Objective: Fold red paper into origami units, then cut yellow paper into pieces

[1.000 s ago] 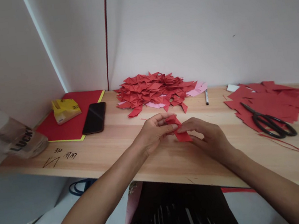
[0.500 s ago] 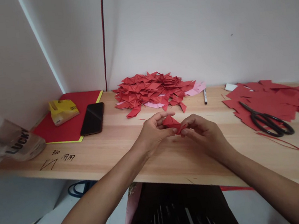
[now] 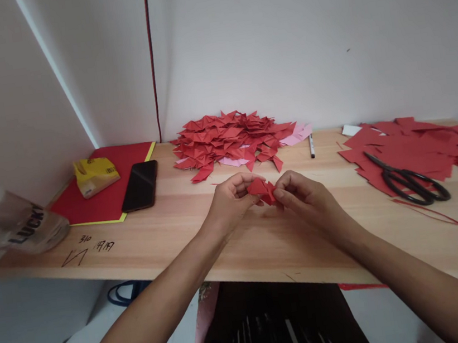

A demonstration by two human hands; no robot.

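A small piece of folded red paper [image 3: 261, 188] is held up between my two hands, a little above the wooden table. My left hand [image 3: 232, 198] grips its left side, thumb in front and fingers curled behind. On the right, my right hand [image 3: 303, 192] pinches the paper's other end between thumb and forefinger. Behind the hands lies a heap of folded red paper pieces [image 3: 228, 138], with some pink paper [image 3: 297, 134] among and beside them.
Black scissors [image 3: 409, 178] rest on cut red paper sheets [image 3: 414, 141] at the right. A marker [image 3: 311, 146] lies near the wall. On the left are a phone [image 3: 140, 186], a yellow packet [image 3: 97, 176] on a red folder [image 3: 86, 208], and a clear bottle [image 3: 29, 223].
The red paper's shape between my fingers has changed, with its right end now bent into points. My left thumb has drawn back to the left. The view has shifted slightly.
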